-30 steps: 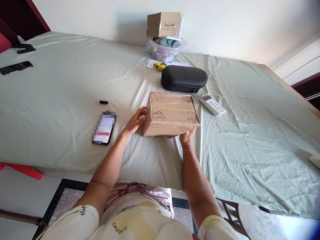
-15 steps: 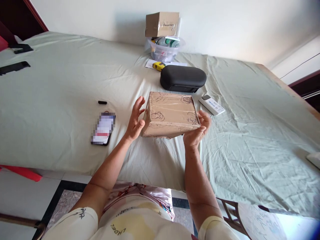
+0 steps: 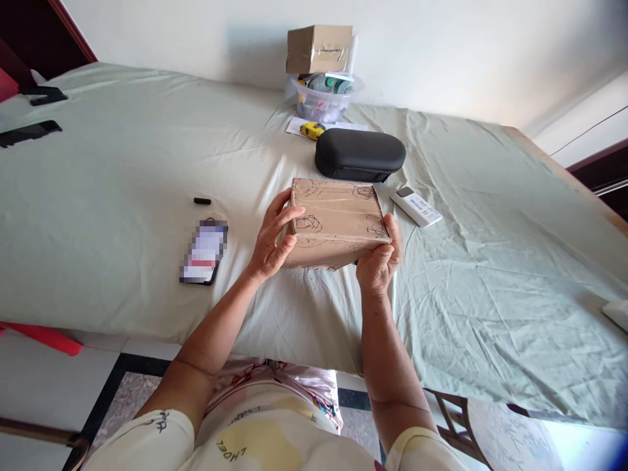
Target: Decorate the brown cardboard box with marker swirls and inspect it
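Between my two hands is a brown cardboard box, wrapped in clear tape with dark scribbles near its corners. My left hand lies against the box's left side, one finger over the top edge and the thumb at the front. At the right front corner, my right hand grips the box, thumb along the front edge and fingers on the right side. The underside of the box is hidden. Just behind it lies a black hard case, and a white device with a dark end is to the right.
A phone and a small black stick lie left on the green cloth. Toward the wall are a yellow tape measure and a plastic tub, with another cardboard box on top. Black parts lie far left.
My left hand has come in from beside the box and now touches its left side. My right hand's fingers have closed against the right side. The box has shifted very slightly.
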Action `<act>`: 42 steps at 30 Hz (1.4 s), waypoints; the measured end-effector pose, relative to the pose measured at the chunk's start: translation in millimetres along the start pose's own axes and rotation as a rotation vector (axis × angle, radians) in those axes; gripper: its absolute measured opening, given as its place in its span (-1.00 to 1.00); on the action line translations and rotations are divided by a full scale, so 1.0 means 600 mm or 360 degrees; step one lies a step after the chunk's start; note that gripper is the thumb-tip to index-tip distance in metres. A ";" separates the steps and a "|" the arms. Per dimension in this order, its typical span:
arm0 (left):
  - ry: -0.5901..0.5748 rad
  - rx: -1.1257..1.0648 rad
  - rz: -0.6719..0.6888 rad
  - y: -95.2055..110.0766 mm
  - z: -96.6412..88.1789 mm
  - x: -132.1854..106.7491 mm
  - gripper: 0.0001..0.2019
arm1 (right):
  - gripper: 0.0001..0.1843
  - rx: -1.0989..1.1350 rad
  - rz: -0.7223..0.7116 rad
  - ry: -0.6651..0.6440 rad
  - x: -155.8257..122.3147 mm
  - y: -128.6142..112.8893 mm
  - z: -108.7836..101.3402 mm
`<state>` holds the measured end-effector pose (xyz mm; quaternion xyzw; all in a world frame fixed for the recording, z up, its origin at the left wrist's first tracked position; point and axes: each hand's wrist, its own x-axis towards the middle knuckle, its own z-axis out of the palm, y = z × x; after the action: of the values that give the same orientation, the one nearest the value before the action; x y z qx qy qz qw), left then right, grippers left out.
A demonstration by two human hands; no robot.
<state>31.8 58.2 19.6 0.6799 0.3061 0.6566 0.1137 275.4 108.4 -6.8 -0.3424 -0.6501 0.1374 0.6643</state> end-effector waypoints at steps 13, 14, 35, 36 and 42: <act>0.0152 0.0190 0.0068 -0.022 -0.017 -0.004 -0.47 | -0.16 0.0261 0.0429 -0.0481 -0.021 0.066 0.007; 0.0203 0.0168 0.0043 -0.025 -0.018 -0.005 -0.47 | -0.19 0.0266 0.0433 -0.0535 -0.022 0.064 0.008; 0.0801 0.0030 -0.0415 -0.041 -0.018 -0.002 -0.27 | -0.07 0.0156 0.0670 -0.1151 -0.029 0.056 0.012; 0.0835 0.0065 -0.0457 -0.038 -0.016 -0.002 -0.27 | -0.07 0.0114 0.0645 -0.1170 -0.029 0.052 0.013; 0.1007 0.0252 -0.0690 -0.031 -0.011 -0.003 -0.34 | 0.01 0.0087 0.0605 -0.1135 -0.039 0.046 0.024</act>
<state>20.5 70.0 8.3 0.3701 0.5124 0.7688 0.0971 265.9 118.0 -43.6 -0.3696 -0.7610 0.3853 0.3687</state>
